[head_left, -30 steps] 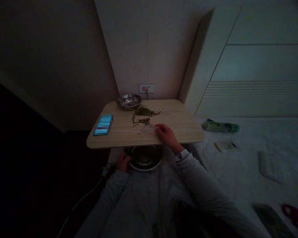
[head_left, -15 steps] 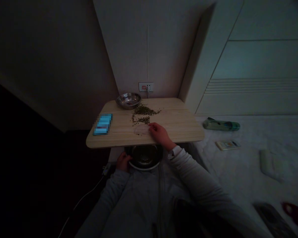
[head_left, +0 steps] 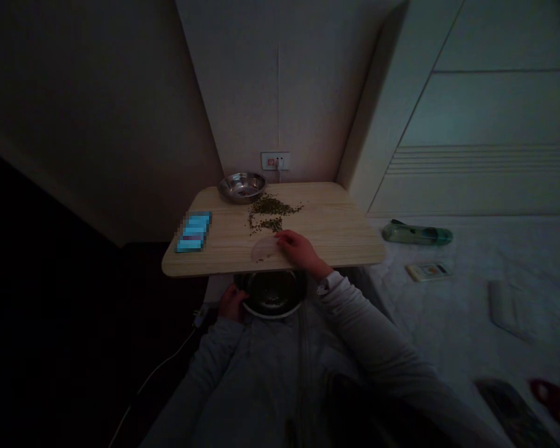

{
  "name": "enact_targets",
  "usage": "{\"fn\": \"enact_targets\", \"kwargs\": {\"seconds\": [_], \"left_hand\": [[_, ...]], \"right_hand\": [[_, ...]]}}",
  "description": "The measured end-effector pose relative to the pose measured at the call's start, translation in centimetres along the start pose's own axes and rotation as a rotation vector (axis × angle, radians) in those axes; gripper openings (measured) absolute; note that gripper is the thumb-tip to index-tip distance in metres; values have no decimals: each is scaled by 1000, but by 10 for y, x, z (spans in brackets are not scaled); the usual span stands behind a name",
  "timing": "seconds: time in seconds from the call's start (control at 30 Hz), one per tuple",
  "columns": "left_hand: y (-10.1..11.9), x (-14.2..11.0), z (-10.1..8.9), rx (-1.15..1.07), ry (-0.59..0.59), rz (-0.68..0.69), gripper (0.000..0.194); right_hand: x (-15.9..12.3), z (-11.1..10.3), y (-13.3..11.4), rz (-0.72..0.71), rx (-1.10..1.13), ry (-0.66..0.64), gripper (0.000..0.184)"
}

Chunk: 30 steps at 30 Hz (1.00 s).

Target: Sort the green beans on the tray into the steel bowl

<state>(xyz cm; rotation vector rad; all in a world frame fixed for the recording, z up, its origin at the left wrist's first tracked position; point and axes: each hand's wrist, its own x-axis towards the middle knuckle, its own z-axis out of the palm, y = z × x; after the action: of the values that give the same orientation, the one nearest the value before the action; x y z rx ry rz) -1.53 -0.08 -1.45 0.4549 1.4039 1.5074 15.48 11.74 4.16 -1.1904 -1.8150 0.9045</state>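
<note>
Over the front part of the small wooden table [head_left: 340,227], my right hand [head_left: 302,252] pinches the right end of a thin, see-through, rounded plastic sheet [head_left: 262,249]. A few dark specks lie by the sheet's near edge. Just beyond it, small green beans [head_left: 271,207] are spread in a loose pile with a smaller patch in front. Below the table's front edge, my left hand [head_left: 232,303] is closed on the left rim of a dark-looking bowl [head_left: 273,295] at my lap. Some small grains show at the bottom of that bowl; its far side is hidden by the tabletop.
A steel bowl [head_left: 242,188] stands at the table's back left, and a lit phone [head_left: 195,232] lies on the left side. A wall socket [head_left: 275,161] is behind. On the bed to the right lie a green bottle-like item [head_left: 417,234] and another phone [head_left: 430,271].
My right hand has moved left with the plastic sheet and then slightly toward the table's front edge. My left hand stays on the bowl's rim.
</note>
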Motion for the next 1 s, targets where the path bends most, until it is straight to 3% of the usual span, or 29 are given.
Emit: {"fn": "enact_targets", "kwargs": {"seconds": [0.3, 0.8, 1.0], "left_hand": [[0, 1, 1, -33, -19, -29, 16], [-1, 1, -1, 2, -25, -17, 13], [5, -2, 4, 0, 1, -26, 14]], "right_hand": [[-2, -4, 7, 21, 258, 84, 22], [-14, -8, 7, 43, 161, 179, 21], [-14, -8, 7, 38, 171, 160, 22]]}}
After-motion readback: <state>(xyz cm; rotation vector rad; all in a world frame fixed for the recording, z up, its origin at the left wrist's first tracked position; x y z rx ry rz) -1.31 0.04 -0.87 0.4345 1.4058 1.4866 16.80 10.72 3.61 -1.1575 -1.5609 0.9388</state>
